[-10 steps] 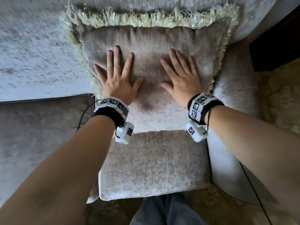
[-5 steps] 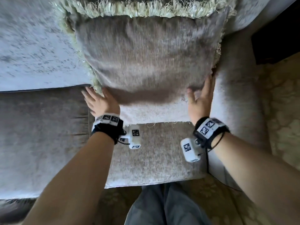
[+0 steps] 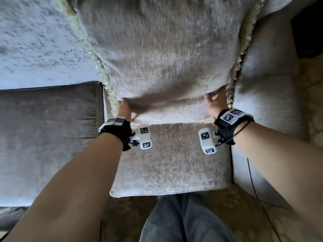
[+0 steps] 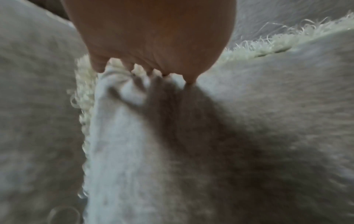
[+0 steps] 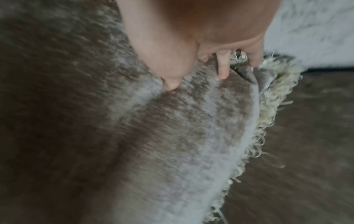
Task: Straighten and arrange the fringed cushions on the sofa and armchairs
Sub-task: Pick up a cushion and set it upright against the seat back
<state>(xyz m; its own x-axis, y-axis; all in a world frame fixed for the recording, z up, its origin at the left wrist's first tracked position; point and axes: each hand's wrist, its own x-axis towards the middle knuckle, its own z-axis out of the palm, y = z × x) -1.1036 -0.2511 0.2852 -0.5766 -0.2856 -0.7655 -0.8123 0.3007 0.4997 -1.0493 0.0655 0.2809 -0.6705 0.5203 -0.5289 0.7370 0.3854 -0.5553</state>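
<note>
Head view: a person's left hand (image 3: 124,109) and right hand (image 3: 215,103) each pinch a lower corner of a fringed cushion (image 3: 166,58), thumbs on its face and fingers tucked behind, holding it upright against the sofa backrest (image 3: 35,41) above the seat cushion (image 3: 171,163). Both wrist views show fingers (image 4: 96,66) curled into the corner fabric beside the fringe (image 5: 275,78). Tugging by the corners could, judging from the bunched cloth, strain seams or pull fringe threads. Right of the right hand, the armrest (image 3: 265,84) crowds the cushion's edge; left of the left hand, the seat lies open.
</note>
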